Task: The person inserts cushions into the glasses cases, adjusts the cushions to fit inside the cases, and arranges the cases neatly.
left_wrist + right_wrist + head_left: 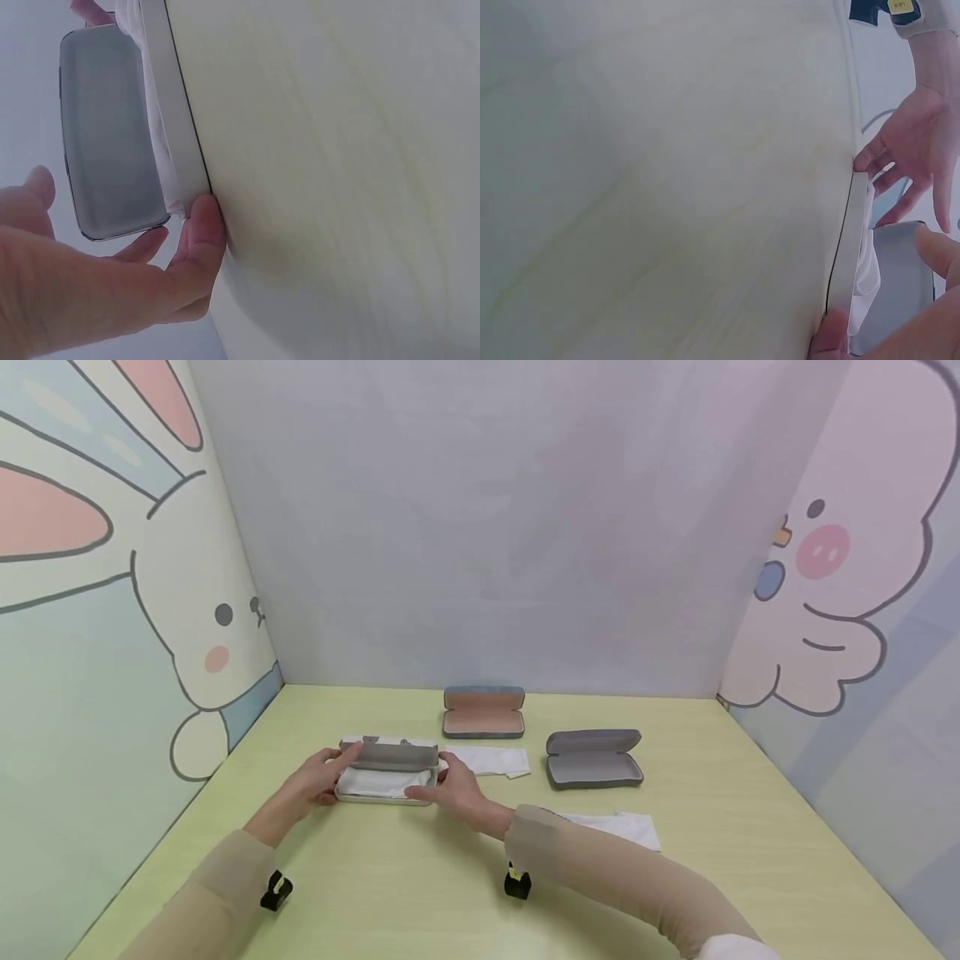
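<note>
A pale glasses case [386, 800] lies with its lid raised, its grey inside facing forward. Folded white cloth [384, 782] fills its base. At the left end is my left hand [311, 778], bent fingertips on the base's corner and beside the lid; in the left wrist view one digit [39, 186] stands off the lid [112, 131]. My right hand [459, 792] holds the opposite end, a thumb over the front rim and cloth, other fingers near the lid's hinge side. In the right wrist view, a fingertip [831, 331] presses low on the base [846, 255].
Behind stands an open glasses case with pink lining [483, 722]; an open grey case [595, 768] is at right. One white cloth [491, 760] lies behind my right hand, another [633, 829] beyond my right sleeve. Printed walls enclose the table [405, 877].
</note>
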### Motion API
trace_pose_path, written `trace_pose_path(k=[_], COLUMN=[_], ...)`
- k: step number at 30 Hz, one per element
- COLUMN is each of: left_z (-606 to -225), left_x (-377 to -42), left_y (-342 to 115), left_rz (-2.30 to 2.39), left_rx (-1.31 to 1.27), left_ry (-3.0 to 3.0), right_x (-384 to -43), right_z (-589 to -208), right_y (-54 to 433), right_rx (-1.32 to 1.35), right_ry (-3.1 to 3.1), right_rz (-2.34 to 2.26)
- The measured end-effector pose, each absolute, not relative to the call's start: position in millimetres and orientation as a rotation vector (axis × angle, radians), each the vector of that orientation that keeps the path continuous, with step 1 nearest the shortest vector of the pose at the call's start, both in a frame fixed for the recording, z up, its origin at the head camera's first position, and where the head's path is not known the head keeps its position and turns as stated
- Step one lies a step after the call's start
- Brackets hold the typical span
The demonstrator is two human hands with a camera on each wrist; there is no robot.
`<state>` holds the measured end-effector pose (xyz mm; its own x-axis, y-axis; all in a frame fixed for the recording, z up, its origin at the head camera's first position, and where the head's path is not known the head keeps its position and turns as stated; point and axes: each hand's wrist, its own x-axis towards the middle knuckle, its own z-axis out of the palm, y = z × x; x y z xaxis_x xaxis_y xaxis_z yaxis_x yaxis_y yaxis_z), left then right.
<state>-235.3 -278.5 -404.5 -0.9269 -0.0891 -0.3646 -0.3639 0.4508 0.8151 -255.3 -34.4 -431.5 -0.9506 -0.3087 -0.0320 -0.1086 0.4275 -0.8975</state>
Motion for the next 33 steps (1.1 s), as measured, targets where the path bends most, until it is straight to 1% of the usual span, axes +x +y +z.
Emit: trace_pose_path(k=[14,26,33], left_z=[-404.3,-405.8,-406.4], left_x=[-231.8,-231.5,-233.0], left_y=[-276.3,-270.4,-268.4], left_rz=[1.538,1.584,1.604], left_rx=[-0.339,-0.38,-0.454], left_ry=[2.444,2.467,2.473], right_x=[-254.5,-253.5,-255.7], right_z=[-432.0,-432.4,-431.8], right_y=[-34.8,-33.7,-34.5], right_rx=[-0.359,-0.363,-0.324], right_ry=[2.466,2.476,2.476], right_rz=[-1.589,-1.635,-1.636])
